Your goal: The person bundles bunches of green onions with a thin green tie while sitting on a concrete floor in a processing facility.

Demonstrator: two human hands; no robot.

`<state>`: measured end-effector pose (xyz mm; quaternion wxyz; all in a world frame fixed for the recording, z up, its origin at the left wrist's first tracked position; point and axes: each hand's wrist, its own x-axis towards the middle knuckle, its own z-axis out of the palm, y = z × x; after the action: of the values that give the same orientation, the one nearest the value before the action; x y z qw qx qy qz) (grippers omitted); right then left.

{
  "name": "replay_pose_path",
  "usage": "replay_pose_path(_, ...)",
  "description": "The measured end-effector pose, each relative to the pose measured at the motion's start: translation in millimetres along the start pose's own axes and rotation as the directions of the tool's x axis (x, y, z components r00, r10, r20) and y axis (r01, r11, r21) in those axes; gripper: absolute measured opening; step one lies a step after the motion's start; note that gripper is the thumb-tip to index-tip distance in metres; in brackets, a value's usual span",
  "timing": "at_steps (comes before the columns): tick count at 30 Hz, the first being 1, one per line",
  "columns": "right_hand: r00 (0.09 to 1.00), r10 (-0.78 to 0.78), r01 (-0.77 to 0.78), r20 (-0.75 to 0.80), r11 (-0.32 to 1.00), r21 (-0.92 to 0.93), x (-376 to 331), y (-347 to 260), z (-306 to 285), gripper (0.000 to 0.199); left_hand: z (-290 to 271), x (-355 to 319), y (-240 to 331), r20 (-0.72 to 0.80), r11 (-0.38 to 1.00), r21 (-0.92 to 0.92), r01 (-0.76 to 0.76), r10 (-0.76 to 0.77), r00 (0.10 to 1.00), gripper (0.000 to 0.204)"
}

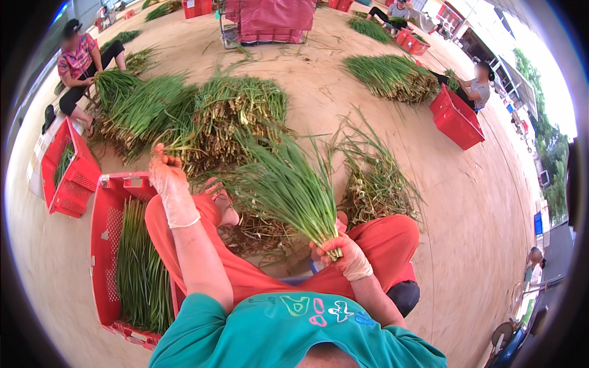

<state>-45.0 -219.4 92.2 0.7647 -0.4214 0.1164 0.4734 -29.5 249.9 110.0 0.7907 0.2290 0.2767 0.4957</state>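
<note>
In my gloved right hand (351, 257) is a thick bunch of green chives (297, 196), gripped by its pale cut ends. The leaves fan out up and to the left, over the ground between my knees. My left hand (167, 175), also gloved, is raised above my left knee with its fingers closed. Thin brownish strands show by its fingertips; I cannot tell whether they are in its grip. Just past it lies a large heap of untrimmed chives (239, 116) with dry brown root ends.
Left of my leg stands a red crate (105, 245) holding chives laid lengthwise. A pile of wilted trimmings (377, 178) lies beyond my right knee. Another red crate (72, 178) is at far left. People (80, 67) sit around with more heaps. A cart with a red cover (270, 21) stands ahead.
</note>
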Motion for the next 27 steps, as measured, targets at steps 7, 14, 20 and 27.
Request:
replay_pose_path(7,1.000,0.010,-0.007,-0.027,0.996,0.085,-7,0,-11,0.046,30,-50,18,0.129,0.933,0.300,-0.197,0.165,0.978,0.009)
replay_pose_path(14,0.976,-0.183,0.193,-0.116,0.978,0.084,3,-20,0,0.047,-34,-101,-68,0.642,-0.004,0.674,-0.739,-0.491,0.589,0.016)
replay_pose_path(20,0.951,-0.308,0.308,-0.037,0.951,-0.027,13,-35,7,0.045,-35,-160,-106,0.912,0.051,0.343,-0.938,-0.259,0.319,0.026)
replay_pose_path(27,0.937,-0.345,0.334,-0.050,0.931,-0.149,20,-18,21,0.038,9,-222,-127,0.953,0.411,0.261,-0.874,-0.252,0.166,0.013)
